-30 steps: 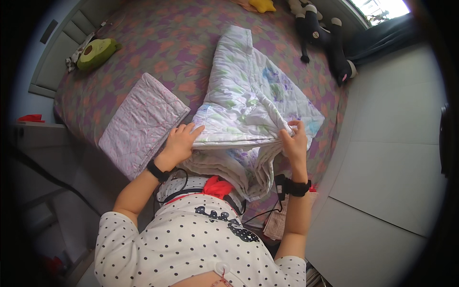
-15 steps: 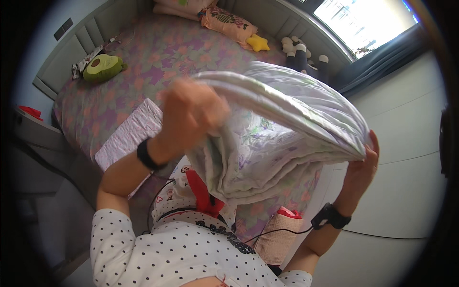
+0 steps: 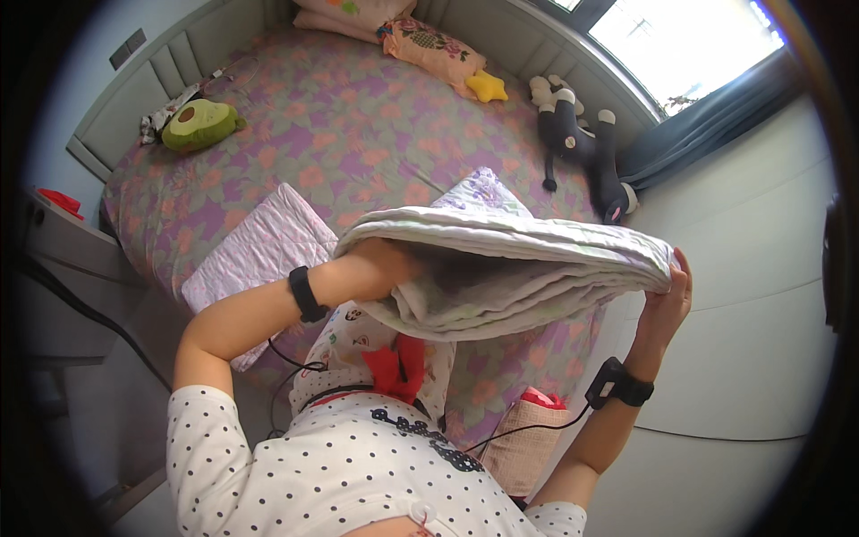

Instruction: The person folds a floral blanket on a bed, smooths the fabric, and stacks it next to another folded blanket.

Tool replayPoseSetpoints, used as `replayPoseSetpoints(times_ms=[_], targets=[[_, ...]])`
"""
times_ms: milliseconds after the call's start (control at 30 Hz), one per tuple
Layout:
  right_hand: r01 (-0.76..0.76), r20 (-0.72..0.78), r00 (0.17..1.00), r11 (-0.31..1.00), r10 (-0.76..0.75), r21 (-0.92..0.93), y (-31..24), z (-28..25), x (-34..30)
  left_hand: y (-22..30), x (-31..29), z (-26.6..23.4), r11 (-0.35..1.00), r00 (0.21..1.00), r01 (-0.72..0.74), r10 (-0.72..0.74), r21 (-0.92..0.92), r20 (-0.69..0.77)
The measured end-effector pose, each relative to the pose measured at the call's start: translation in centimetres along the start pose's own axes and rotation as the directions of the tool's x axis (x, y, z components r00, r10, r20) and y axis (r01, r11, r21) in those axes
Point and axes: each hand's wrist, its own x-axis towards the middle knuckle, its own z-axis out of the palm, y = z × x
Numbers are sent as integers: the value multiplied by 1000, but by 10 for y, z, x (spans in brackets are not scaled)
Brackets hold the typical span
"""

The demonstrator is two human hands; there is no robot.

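Observation:
A folded white quilt (image 3: pixel 528 234) with faint green and purple tints hangs in the air before me, its layers stacked and sagging round a dark opening. My right hand (image 3: pixel 671 285) grips its right end, thumb and fingers closed round the edge. On the other side my left hand (image 3: pixel 380 267) reaches into the opening between the layers; its fingers are hidden and blurred there. Beneath the left forearm lies a folded pink quilted piece (image 3: pixel 259 237) on the bed. Behind the held quilt, a white and purple folded piece (image 3: pixel 483 190) shows in part.
The floral bed (image 3: pixel 358 134) spreads ahead. On it are an avocado cushion (image 3: pixel 199 125), a peach pillow (image 3: pixel 434 49), a yellow star cushion (image 3: pixel 486 86) and a dark plush toy (image 3: pixel 573 134). A pinkish woven bag (image 3: pixel 523 438) stands near my right side, by a white cabinet (image 3: pixel 743 331).
The quilt has come down and flattened, uncovering the plush toy and the white and purple piece. My left hand has moved from above the quilt into its fold; the right keeps its grip.

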Motion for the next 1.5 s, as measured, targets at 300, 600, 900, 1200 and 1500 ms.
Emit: replayPoseSetpoints(times_ms=[300, 600, 900, 1200, 1500], targets=[[-84, -137, 988, 990, 68, -113, 29, -66, 37, 12, -2, -46, 979, 947, -200, 185, -32, -262], [478, -203, 809, 819, -551, -318, -91, -58, 55, -36, 59, -186, 927, 641, 18, 278, 376, -716], [530, -265, 772, 815, -578, -234, -139, -58, 39, -25, 62, -299, 879, 418, 31, 422, 476, -805], [616, -376, 649, 747, -662, -251, -169, -44, 29, -16, 28, -337, 810, 354, 83, 520, 580, -777], [156, -39, 987, 987, -157, -46, -87, -8, 103, -84, 105, -276, 866, 827, 141, 163, 480, -538]])
